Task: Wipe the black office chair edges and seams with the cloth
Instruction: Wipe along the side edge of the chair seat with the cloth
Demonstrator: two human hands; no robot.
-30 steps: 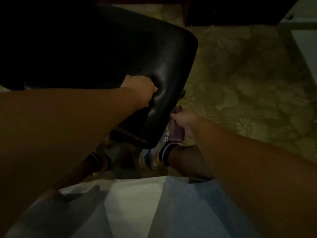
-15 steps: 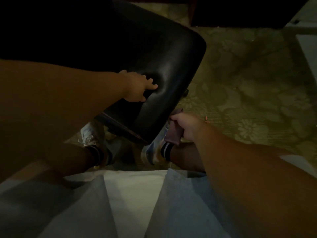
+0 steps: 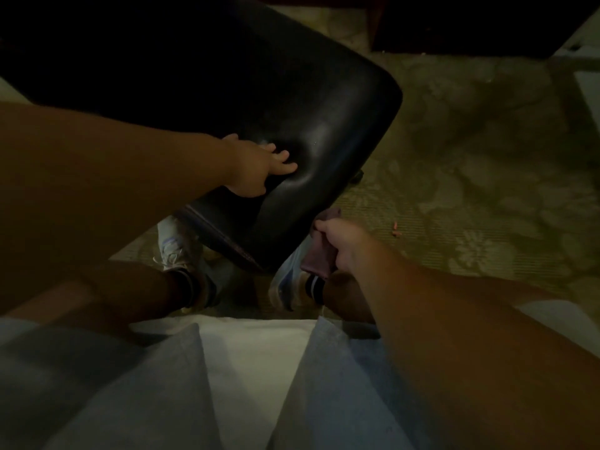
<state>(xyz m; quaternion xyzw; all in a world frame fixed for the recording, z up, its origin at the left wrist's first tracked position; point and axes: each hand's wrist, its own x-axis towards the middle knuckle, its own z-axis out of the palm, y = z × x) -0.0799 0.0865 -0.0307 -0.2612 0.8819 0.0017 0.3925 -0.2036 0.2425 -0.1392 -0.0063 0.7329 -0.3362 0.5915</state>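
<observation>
At seat's near edge: cloth [image 3: 319, 254], pinched in right hand [image 3: 341, 243], touched black office chair [image 3: 292, 125]; left hand [image 3: 259, 167], fingers spread, pressed the seat.

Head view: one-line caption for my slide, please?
Left hand presses on the black chair seat while the right hand holds a cloth against its edge.

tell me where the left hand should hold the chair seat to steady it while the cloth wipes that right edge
Probably the seat's near left edge, taken from the left, thumb on top. The seat is a slick padded slab, and the left hand only presses flat on it. A grip on that thin rim stays opposite the cloth that the right hand holds at the right edge.
</observation>
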